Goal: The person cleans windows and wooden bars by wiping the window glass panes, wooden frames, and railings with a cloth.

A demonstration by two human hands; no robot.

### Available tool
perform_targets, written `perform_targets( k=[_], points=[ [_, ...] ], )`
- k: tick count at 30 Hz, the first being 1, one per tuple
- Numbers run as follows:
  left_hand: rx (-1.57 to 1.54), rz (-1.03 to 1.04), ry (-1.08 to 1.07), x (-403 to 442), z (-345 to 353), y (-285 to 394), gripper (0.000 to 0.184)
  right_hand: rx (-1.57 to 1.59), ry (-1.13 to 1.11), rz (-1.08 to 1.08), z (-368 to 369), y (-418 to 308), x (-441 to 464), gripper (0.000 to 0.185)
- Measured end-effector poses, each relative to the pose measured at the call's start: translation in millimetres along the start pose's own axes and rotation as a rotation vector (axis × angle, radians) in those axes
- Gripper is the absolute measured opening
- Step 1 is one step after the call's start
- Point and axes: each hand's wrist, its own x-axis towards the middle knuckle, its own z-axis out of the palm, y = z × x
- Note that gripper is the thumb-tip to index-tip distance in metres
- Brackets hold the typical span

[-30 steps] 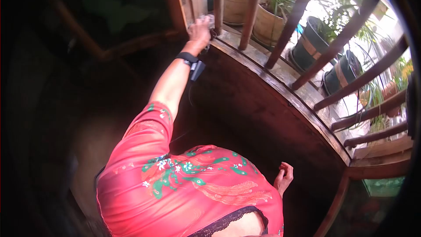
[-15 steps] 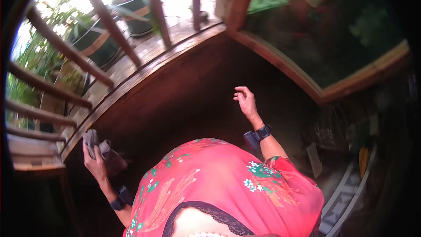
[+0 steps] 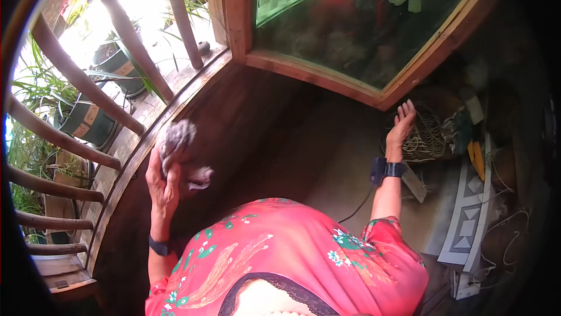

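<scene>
My left hand (image 3: 162,184) is closed around a crumpled grey rag (image 3: 177,140), and a loose end of it hangs to the right. The hand is raised beside the wooden window sill and its bars. My right hand (image 3: 401,126) reaches up at the right, its fingers stretched out and nothing seen in them. Its fingertips are by the lower right corner of a wooden window sash (image 3: 327,76) with a dark glass pane. Whether they touch the wood I cannot tell.
Wooden bars (image 3: 76,61) line the opening at the left. Outside stand green plant pots (image 3: 87,122). Below the sash corner is a woven basket (image 3: 423,137). Further right lie a yellow-orange object (image 3: 476,159), a patterned strip (image 3: 464,222) and loose cords.
My left hand has risen and moved right with the rag. My right hand has moved right to the sash corner, its fingers now straighter. The view has turned to the right.
</scene>
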Motion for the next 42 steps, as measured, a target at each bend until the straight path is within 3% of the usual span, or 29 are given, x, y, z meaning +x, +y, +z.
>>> perform_targets(
  k=[1, 3, 6, 7, 9, 12, 17, 19, 20, 21, 22, 23, 25, 26, 27, 30, 32, 33, 35, 37, 39, 42],
  points=[
    [-0.144, -0.012, -0.024, 12, 4, 3, 0.050, -0.018, -0.098, -0.076, 5, -15, 8, 0.055],
    [-0.131, 0.001, 0.070, 26, 19, -40, 0.052, -0.041, -0.219, -0.164, 18, -33, 15, 0.057],
    [-0.493, -0.126, 0.023, 37, 41, -42, 0.052, 0.177, -0.251, -0.006, 25, -15, 53, 0.051],
    [-0.674, -0.169, -0.010, 43, 50, -37, 0.051, -0.516, -0.125, -0.585, 14, 19, 69, 0.045],
    [-0.959, -0.225, -0.077, 49, 60, -27, 0.051, -0.249, -0.166, -0.456, 38, -7, 37, 0.042],
    [-1.301, -0.260, -0.174, 63, 76, -13, 0.051, -0.124, -0.190, -0.291, 48, -34, 15, 0.043],
    [-1.573, -0.219, -0.270, 87, 91, 21, 0.050, 0.161, -0.055, -0.091, 52, -35, 9, 0.042],
    [-1.633, -0.179, -0.282, 106, 99, 37, 0.050, -0.106, -0.138, -0.279, 39, -20, 15, 0.044],
    [-1.616, -0.136, -0.257, 116, 101, 45, 0.050, -0.467, -0.144, -0.566, 27, -10, 20, 0.048],
    [-1.565, -0.076, -0.213, 125, 101, 54, 0.050, -0.455, -0.128, -0.590, 26, -21, 21, 0.048],
    [-1.485, -0.007, -0.167, 133, 101, 65, 0.050, 0.004, -0.196, -0.318, 30, -38, 20, 0.051],
    [-1.151, 0.174, 0.001, 144, 99, 82, 0.054, 0.460, -0.271, -0.044, 32, -53, 14, 0.054],
    [-1.055, 0.269, 0.090, 170, 100, 103, 0.057, -0.477, -0.108, -0.721, 31, -41, 9, 0.062],
    [-0.776, 0.423, 0.191, 187, 94, 113, 0.058, -0.089, -0.162, -0.303, 33, -31, 21, 0.069],
    [-0.659, 0.502, 0.287, 204, 92, 127, 0.058, -0.057, -0.068, -0.269, 47, -41, 6, 0.069],
    [-0.471, 0.571, 0.377, 272, 96, 146, 0.056, 0.044, -0.057, -0.320, 51, -40, 9, 0.067],
    [-0.279, 0.930, 0.574, 298, 92, 191, 0.055, -0.066, -0.030, -0.228, 47, -25, 21, 0.065],
    [-0.289, 0.951, 0.573, 311, 93, 202, 0.055, -0.052, -0.017, -0.239, 46, -25, 20, 0.065],
    [-0.009, 1.009, 0.586, 338, 102, 219, 0.054, -0.178, 0.025, -0.378, 44, -25, 13, 0.064],
    [-0.009, 1.081, 0.625, 363, 119, 227, 0.051, -0.155, 0.001, -0.350, 45, -30, 10, 0.064],
    [0.074, 1.033, 0.729, 373, 138, 234, 0.050, -0.056, 0.070, -0.435, 55, -45, -12, 0.046],
    [-0.014, 0.913, 0.849, 375, 173, 252, 0.046, -0.085, 0.094, -0.456, 53, -39, -15, 0.049]
  ],
)
